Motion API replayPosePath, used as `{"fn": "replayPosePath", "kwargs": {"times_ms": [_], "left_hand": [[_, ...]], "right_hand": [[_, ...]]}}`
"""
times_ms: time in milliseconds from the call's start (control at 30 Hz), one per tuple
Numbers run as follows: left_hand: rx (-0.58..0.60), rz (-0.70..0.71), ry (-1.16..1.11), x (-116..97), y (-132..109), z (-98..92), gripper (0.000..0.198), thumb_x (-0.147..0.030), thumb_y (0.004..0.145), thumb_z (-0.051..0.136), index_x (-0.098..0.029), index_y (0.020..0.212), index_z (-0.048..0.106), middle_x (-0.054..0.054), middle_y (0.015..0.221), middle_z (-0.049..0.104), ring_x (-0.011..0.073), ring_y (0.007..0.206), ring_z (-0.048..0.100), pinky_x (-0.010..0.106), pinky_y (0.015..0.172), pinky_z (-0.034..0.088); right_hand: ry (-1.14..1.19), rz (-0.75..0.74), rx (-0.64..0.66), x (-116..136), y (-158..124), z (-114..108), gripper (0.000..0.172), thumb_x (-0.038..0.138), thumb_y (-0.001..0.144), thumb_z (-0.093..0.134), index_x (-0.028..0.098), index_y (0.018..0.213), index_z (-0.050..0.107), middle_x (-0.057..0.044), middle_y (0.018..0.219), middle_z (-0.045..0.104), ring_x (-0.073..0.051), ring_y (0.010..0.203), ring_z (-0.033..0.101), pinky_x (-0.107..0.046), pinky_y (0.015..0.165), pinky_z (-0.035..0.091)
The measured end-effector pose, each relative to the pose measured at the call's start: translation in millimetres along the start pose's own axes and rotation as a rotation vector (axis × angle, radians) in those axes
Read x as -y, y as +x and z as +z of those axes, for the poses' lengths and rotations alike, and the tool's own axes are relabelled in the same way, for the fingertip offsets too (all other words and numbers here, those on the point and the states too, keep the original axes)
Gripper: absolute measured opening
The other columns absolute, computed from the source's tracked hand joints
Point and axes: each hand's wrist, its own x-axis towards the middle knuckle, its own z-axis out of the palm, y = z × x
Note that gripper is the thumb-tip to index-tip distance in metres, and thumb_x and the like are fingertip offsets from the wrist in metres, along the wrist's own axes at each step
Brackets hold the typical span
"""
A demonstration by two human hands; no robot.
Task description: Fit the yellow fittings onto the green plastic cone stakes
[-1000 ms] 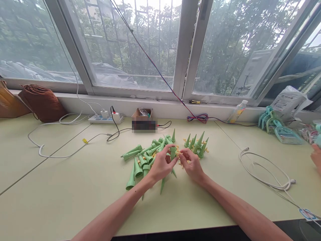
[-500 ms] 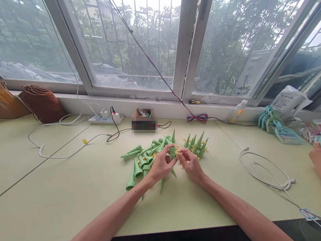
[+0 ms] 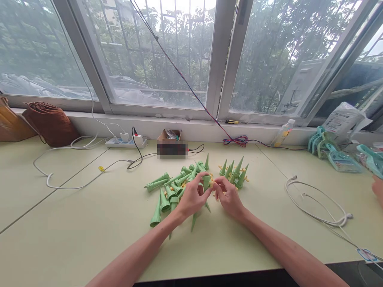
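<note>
My left hand (image 3: 193, 195) is closed around a green plastic watering spike (image 3: 206, 181), its wide collar end up and its point down. With thumb and forefinger, my right hand (image 3: 228, 196) pinches a small yellow valve (image 3: 212, 183) against the side of that spike's collar; my fingertips partly cover it. Left of and behind my left hand lies a loose pile of green spikes (image 3: 164, 203) with some yellow pieces among them. Beyond my right hand, several spikes with yellow valves (image 3: 237, 171) stand point up in a cluster.
A small cardboard box (image 3: 170, 135) and a power strip (image 3: 127, 142) sit along the window side. A coiled white cable (image 3: 317, 203) lies at the right. Further back are a bottle (image 3: 283, 133) and teal plastic clips (image 3: 321, 143). Another person's hand (image 3: 377, 187) shows at the right edge.
My two hands stay in nearly the same place on the spike and valve. At the right edge, a teal object has come into view above the other person's hand.
</note>
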Motion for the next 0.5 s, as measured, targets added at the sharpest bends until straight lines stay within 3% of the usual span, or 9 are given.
{"fn": "replayPosePath", "kwargs": {"times_ms": [333, 500], "left_hand": [[-0.002, 0.028, 0.017, 0.0, 0.6, 0.4, 0.042, -0.037, 0.087, 0.059, -0.018, 0.124, 0.051, -0.008, 0.063, 0.042, 0.0061, 0.043, 0.035, 0.020, 0.043, 0.028], [-0.011, -0.013, -0.027, -2.6, 1.0, -1.0, 0.043, -0.037, 0.087, 0.060, -0.020, 0.124, 0.050, -0.006, 0.069, 0.046, 0.0062, 0.045, 0.037, 0.019, 0.042, 0.029]], "right_hand": [[0.026, 0.017, 0.008, 0.2, 0.7, 0.5, 0.031, 0.046, 0.100, 0.042, 0.021, 0.084, 0.051, 0.002, 0.063, 0.054, -0.013, 0.051, 0.054, -0.024, 0.050, 0.044], [0.029, 0.018, -0.015, 0.8, 0.4, 1.0, 0.026, 0.046, 0.098, 0.048, 0.021, 0.097, 0.053, 0.000, 0.075, 0.059, -0.013, 0.053, 0.058, -0.024, 0.050, 0.046]]}}
